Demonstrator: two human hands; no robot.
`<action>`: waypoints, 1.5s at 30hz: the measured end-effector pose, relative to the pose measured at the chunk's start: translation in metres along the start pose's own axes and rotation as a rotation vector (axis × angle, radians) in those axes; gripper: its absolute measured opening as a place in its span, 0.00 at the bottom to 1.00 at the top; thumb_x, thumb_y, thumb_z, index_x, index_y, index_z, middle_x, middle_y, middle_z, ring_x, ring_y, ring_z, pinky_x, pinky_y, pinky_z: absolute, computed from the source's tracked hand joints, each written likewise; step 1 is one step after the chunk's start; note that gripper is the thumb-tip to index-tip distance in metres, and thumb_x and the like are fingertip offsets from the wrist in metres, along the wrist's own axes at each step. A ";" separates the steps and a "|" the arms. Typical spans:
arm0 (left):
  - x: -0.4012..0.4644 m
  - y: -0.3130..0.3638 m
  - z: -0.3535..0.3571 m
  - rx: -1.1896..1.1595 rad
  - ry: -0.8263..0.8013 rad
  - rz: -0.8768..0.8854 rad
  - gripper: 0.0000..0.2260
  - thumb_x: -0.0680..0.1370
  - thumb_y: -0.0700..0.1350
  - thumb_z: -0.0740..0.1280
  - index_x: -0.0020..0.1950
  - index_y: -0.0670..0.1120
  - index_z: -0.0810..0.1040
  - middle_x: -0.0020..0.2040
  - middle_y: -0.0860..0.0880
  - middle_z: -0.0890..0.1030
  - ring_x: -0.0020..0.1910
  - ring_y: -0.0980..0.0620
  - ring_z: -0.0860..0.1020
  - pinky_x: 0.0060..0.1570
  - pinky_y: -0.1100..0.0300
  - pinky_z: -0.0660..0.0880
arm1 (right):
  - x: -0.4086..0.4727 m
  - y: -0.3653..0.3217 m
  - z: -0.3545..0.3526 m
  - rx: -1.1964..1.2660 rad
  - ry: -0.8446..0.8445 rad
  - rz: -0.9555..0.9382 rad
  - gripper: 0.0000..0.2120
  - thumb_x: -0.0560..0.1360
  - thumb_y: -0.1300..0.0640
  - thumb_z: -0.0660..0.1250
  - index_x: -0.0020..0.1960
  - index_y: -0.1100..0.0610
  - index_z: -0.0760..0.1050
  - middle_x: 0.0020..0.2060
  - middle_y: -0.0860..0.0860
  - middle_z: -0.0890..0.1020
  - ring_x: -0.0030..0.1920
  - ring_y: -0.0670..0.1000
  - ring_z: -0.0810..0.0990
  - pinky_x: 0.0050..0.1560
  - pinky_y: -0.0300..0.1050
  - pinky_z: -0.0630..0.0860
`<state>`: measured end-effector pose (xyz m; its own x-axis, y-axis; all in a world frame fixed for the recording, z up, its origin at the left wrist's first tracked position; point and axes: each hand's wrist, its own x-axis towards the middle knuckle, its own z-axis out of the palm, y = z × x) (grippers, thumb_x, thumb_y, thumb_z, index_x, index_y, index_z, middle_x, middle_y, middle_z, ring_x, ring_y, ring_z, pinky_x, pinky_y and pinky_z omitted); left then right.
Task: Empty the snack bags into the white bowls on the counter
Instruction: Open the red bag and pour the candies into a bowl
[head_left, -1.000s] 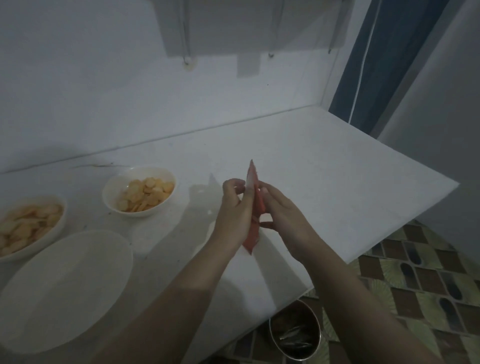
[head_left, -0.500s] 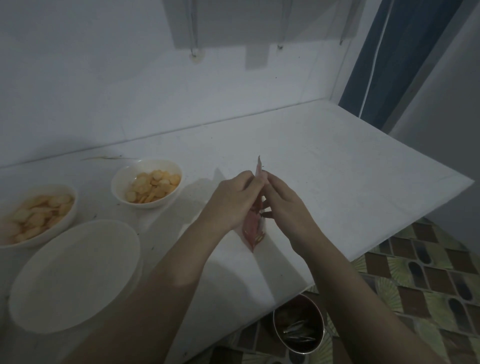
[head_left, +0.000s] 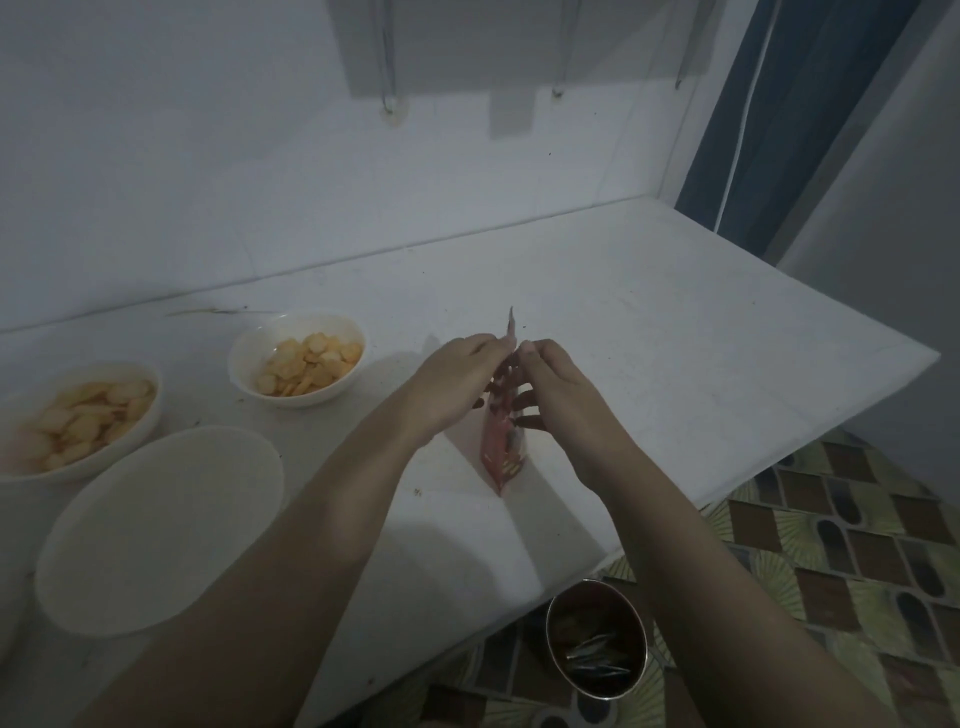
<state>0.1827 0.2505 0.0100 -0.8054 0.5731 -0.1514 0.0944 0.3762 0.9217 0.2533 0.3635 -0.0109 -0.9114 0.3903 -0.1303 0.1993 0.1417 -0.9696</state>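
A small red snack bag stands edge-on above the white counter, seen thin from the side. My left hand and my right hand pinch its top edge from either side, fingertips nearly touching. Two white bowls hold round yellow crackers: one left of my hands, another at the far left. A larger white bowl sits nearest me on the left and looks empty.
A metal bin with wrappers inside stands on the patterned tile floor below the counter's front edge. The wall runs behind the counter. A blue curtain hangs at the right end.
My hands slid up to the bag's top edge and closed together there. The bag's lower end now hangs lower and more exposed. The view shifted slightly.
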 end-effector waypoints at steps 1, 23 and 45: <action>0.001 0.002 -0.001 0.001 -0.001 -0.005 0.16 0.81 0.54 0.57 0.52 0.46 0.80 0.49 0.50 0.82 0.53 0.50 0.80 0.59 0.49 0.77 | 0.000 0.000 0.000 -0.002 0.000 0.005 0.16 0.82 0.42 0.54 0.53 0.52 0.74 0.49 0.49 0.81 0.54 0.53 0.80 0.61 0.58 0.76; -0.002 -0.016 0.023 -0.012 0.246 0.334 0.12 0.78 0.38 0.59 0.35 0.43 0.64 0.33 0.52 0.65 0.32 0.58 0.64 0.35 0.62 0.62 | -0.005 -0.021 -0.007 -0.179 0.081 -0.209 0.11 0.71 0.55 0.58 0.33 0.58 0.61 0.32 0.56 0.67 0.35 0.52 0.68 0.45 0.68 0.78; -0.010 0.024 0.016 0.286 0.159 0.114 0.09 0.77 0.47 0.61 0.38 0.45 0.69 0.40 0.47 0.75 0.38 0.50 0.73 0.37 0.57 0.67 | 0.002 -0.019 -0.017 -0.558 0.259 -0.386 0.15 0.78 0.63 0.58 0.34 0.58 0.59 0.27 0.49 0.64 0.28 0.48 0.59 0.26 0.38 0.60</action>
<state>0.2030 0.2654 0.0275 -0.8592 0.5110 0.0248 0.3309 0.5181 0.7887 0.2541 0.3768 0.0109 -0.8532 0.4119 0.3200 0.0976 0.7287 -0.6779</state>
